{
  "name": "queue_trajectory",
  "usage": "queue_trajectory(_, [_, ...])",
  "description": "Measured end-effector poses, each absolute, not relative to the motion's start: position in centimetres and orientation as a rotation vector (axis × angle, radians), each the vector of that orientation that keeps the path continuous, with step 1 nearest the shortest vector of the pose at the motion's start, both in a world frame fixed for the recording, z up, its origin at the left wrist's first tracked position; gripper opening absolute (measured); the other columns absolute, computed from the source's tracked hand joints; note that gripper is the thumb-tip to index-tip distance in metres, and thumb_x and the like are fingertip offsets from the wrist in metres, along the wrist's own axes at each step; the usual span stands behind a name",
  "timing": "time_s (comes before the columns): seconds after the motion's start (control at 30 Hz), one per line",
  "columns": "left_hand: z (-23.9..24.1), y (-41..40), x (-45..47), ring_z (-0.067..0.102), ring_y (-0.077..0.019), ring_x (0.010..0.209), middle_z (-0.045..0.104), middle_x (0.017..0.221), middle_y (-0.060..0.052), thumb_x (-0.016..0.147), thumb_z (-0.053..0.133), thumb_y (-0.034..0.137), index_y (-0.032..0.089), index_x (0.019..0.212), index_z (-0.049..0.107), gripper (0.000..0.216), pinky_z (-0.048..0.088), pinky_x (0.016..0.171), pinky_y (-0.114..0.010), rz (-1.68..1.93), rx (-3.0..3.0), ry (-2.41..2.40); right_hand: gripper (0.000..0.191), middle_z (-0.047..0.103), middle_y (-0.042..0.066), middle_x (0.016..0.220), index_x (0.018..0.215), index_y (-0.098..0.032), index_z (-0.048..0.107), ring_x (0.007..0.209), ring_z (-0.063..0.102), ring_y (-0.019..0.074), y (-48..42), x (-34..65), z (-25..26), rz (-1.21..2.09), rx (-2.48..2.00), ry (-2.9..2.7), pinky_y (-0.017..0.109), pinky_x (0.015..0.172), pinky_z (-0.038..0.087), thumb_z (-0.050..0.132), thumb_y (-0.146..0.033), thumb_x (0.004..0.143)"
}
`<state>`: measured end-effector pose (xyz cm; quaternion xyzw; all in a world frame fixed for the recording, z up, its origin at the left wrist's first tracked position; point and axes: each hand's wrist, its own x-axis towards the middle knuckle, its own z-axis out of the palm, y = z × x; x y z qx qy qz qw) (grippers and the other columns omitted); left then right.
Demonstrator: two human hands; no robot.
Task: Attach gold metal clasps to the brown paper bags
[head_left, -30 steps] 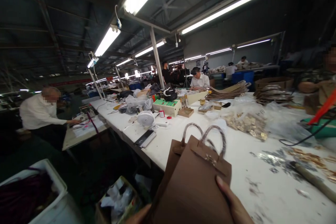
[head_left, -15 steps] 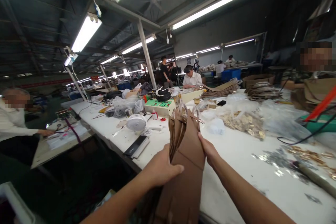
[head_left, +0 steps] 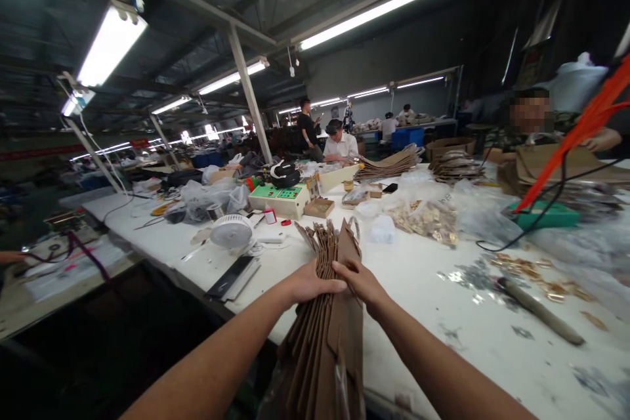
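A bundle of brown flat panels (head_left: pixel 315 354), leather-like or card-like, stands on edge at the table's front edge, its layers fanned at the top and toward me. My left hand (head_left: pixel 309 282) is closed around the left side of the bundle, thumb lying across the layers. On the right, my right hand (head_left: pixel 360 281) grips the outermost panel near its upper part, thumb and fingers bent over its edge. Some fingers of both hands are hidden behind the panels. A clear plastic-like strip shows on the lower front of the bundle.
Left of the bundle are a white fan (head_left: pixel 231 231), a dark flat box (head_left: pixel 233 277) and a green-topped machine (head_left: pixel 278 198). To the right lie silver metal pieces (head_left: pixel 465 282), gold buckles (head_left: pixel 526 267), a rod-like tool (head_left: pixel 539 312) and plastic bags (head_left: pixel 485 210). Co-workers sit farther back.
The view has turned right. The bundle sits lower and its layers now face me more. My right hand has moved from the panel's right edge toward my left hand, over the top.
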<state>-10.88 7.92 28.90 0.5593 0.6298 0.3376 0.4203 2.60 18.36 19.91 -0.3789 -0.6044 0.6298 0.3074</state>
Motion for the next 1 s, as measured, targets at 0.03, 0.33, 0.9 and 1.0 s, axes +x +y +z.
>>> queue_trajectory(0.03, [28.9,7.7,-11.0,0.063,-0.0294,0.119,0.067,0.127,-0.013,0.069,0.082,0.049,0.011,0.133,0.058,0.078,0.05,0.104,-0.039,0.846,1.361,1.555,0.103,0.051,0.02,0.145,0.145,-0.007,0.049,0.133,0.052,0.0309,18.4,2.7,20.2,1.686,-1.009,-1.602,0.043,0.114,0.042,0.073,-0.073,0.07])
queue_trajectory(0.33, [27.1,6.7,-11.6,0.065,-0.0288,0.118,0.068,0.128,-0.012,0.072,0.08,0.059,0.013,0.133,0.061,0.078,0.049,0.106,-0.04,0.964,1.17,1.613,0.073,0.055,0.007,0.143,0.155,-0.026,0.04,0.114,0.064,0.0239,18.9,4.8,21.8,1.531,-0.868,-1.662,0.038,0.087,0.057,0.051,-0.035,0.083])
queue_trajectory(0.9, [26.1,7.2,-11.5,0.065,-0.0283,0.116,0.07,0.122,-0.01,0.07,0.081,0.054,0.013,0.124,0.068,0.069,0.049,0.104,-0.038,1.074,1.169,1.568,0.041,0.069,0.006,0.11,0.104,-0.018,0.069,0.085,0.064,0.0176,18.7,3.7,23.8,1.212,-0.979,-2.068,0.03,0.075,0.052,0.067,-0.05,0.078])
queue_trajectory(1.0, [25.9,7.0,-11.6,0.066,-0.0283,0.112,0.071,0.12,-0.011,0.071,0.08,0.056,0.014,0.122,0.069,0.067,0.049,0.102,-0.039,1.061,1.181,1.607,0.043,0.066,0.006,0.12,0.112,-0.018,0.066,0.078,0.064,0.0153,18.6,4.2,23.8,1.308,-0.957,-2.035,0.025,0.061,0.051,0.062,-0.047,0.08])
